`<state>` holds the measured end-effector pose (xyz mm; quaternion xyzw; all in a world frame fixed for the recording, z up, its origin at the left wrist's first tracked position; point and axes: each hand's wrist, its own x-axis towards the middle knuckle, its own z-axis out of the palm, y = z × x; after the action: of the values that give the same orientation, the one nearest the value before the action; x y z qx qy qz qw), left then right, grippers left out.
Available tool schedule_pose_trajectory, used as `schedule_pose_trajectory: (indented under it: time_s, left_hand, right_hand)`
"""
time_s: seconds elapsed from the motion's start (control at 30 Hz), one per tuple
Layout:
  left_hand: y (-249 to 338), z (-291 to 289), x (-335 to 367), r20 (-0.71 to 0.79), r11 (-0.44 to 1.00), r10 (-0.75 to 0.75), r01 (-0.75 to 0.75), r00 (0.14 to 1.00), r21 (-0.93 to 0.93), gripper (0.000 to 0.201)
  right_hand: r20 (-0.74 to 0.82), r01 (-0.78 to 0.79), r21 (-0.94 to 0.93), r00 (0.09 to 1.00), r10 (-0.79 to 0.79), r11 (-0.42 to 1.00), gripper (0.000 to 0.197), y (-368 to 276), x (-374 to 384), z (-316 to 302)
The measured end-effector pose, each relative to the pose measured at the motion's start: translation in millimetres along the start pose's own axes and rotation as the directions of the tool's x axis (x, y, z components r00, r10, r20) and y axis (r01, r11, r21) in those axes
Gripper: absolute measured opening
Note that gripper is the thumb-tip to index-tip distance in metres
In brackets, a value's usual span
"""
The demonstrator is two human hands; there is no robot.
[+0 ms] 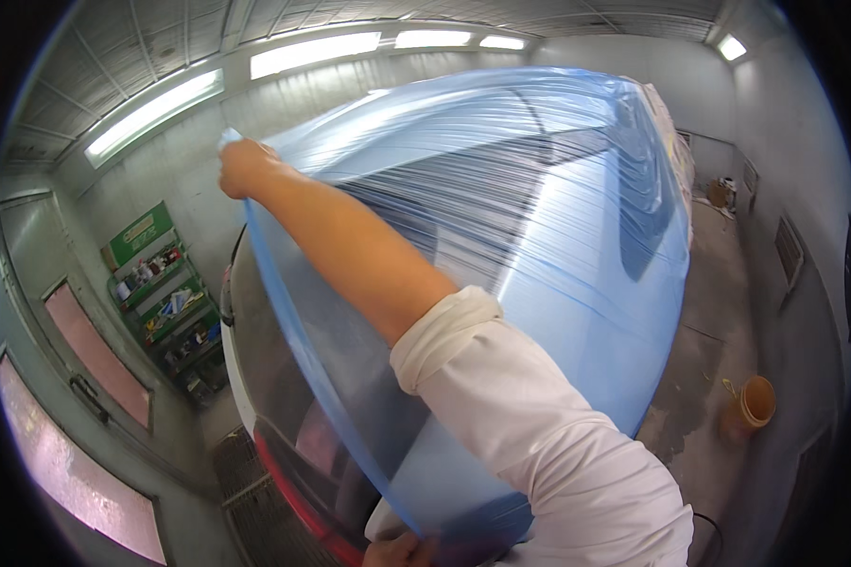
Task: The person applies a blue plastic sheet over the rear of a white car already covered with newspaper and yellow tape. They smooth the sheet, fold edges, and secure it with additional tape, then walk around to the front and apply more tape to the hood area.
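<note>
A thin, see-through blue plastic film (591, 283) lies wrinkled over a car (246, 378), on whose uncovered edge a red light strip (288, 482) shows. My right arm, in a rolled white sleeve, reaches across to the upper left. At its end my right hand (246, 168) is closed on the film's edge, holding it up off the car. From there the edge runs taut down to my left hand (400, 551), which is at the bottom of the view. Its fingers look closed on the film's lower edge, though the picture cuts them off partly.
Green shelves (175, 307) with bottles and supplies stand at the left, near doors with pinkish panes (95, 350). An orange bucket (752, 404) is on the floor at the right, by the grey wall (794, 170). Floor grating (251, 472) lies beside the car.
</note>
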<state>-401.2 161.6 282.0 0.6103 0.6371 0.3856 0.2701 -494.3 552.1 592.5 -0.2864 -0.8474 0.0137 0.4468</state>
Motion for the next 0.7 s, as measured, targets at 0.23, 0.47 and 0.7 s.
schedule_pose_trajectory:
  time_s: [0.23, 0.47, 0.7]
  left_hand:
    - [35, 3, 4, -0.124, 0.995, -0.103, 0.102, 0.987, -0.010, 0.008]
    - [-8, -11, 13, 0.089, 0.983, 0.082, -0.095, 0.993, 0.154, 0.009]
    - [-53, -10, 6, 0.210, 0.962, 0.273, -0.263, 0.939, -0.072, 0.012]
  right_hand:
    - [0.300, 0.261, -0.418, 0.944, -0.139, 0.870, 0.028, 8, -29, 44]
    - [0.252, 0.468, -0.108, 0.866, -0.432, 0.877, 0.048, -59, -147, -43]
    - [-0.739, -0.169, 0.075, 0.652, 0.169, 0.983, 0.021, 21, -495, -97]
